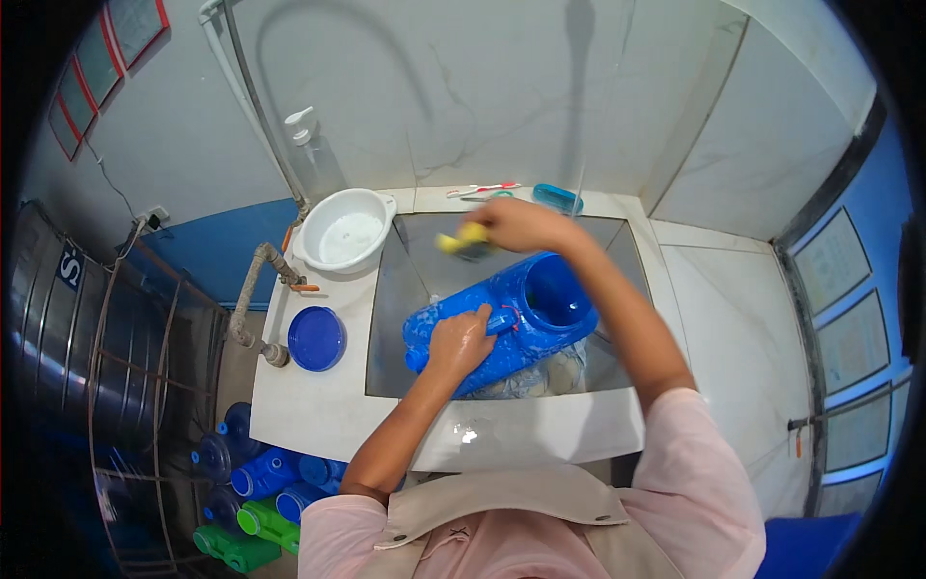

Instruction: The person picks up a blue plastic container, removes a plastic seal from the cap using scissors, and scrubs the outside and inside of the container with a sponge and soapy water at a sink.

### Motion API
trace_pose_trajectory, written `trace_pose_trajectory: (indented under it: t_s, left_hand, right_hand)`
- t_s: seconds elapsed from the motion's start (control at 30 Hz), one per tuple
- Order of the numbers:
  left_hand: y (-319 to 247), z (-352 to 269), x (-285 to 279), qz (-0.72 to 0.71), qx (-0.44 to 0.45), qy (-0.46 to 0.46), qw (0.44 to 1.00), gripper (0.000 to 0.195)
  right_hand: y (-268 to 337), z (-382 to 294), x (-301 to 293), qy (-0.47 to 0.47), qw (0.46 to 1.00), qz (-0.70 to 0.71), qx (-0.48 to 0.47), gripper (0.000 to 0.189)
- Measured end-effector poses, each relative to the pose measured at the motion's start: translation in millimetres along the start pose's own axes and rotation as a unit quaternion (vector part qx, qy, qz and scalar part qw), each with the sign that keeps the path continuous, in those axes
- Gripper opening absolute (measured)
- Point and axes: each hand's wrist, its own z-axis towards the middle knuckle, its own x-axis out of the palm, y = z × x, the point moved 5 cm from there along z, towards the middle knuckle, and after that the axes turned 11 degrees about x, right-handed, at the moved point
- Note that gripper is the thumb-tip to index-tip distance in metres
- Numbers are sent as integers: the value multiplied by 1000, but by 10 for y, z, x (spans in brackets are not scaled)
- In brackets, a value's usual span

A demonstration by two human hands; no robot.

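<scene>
A blue plastic water jug (470,300) with patches of suds lies tilted over the sink (416,264), its wide mouth facing up to the right. My left hand (461,344) grips the jug by its handle. Above the jug's far side, my right hand (506,224) holds a yellow sponge (463,241), blurred, with a dark underside. The sponge is apart from the jug. Beneath the jug, a pale, crumpled-looking thing (553,375) is partly hidden; I cannot tell what it is.
A white basin (315,242) and a blue round lid (317,339) sit on the left counter near pipes with orange-handled valves. A pump bottle (307,152), a toothbrush (499,188) and a teal brush (557,197) stand or lie along the back ledge. Several jugs (264,474) lie below left.
</scene>
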Motion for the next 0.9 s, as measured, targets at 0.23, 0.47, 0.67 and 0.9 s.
trace_pose_trajectory:
  t_s: [0.23,0.47,0.67,0.9]
  left_hand:
    - [-54,400,339,-85,-60,-9,995,39]
    - [237,525,533,-133,-189,-1,973,40]
    - [281,751,681,-166,-217,-4,962,44]
    - [303,850,706,-178,-226,-21,958,45]
  right_hand:
    - [-115,1341,483,-88,945,311,43,34]
    - [-1603,194,-334,-115,837,461,273,18]
    - [-2057,-188,-334,-95,817,486,296,16]
    - [-2120,-97,-395,-120,803,508,286,16]
